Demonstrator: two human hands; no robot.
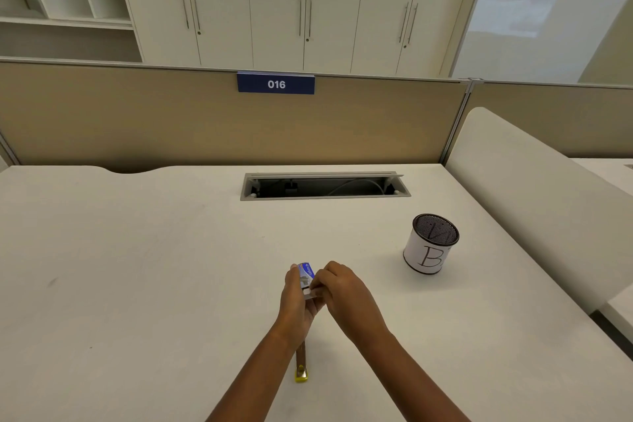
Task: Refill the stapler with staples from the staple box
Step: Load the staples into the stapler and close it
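**Both hands on the staple box above the desk**

The left hand is raised over the middle of the white desk, its fingers wrapped around a small blue staple box and clamped on it, so the box stands roughly upright in the grip. The near end of the box looks open, with a pale flap or tray showing there. Just to the right, the right hand meets the box at that end, its fingertips pinched together on the pale part; what exactly they grip is too small to tell.

Below the left wrist, the stapler lies on the desk, mostly hidden by the forearm; a brown bar and a yellow tip show.

Further right and well apart from the hands, a mesh pen cup with a white label marked "B" stands upright on the desk.
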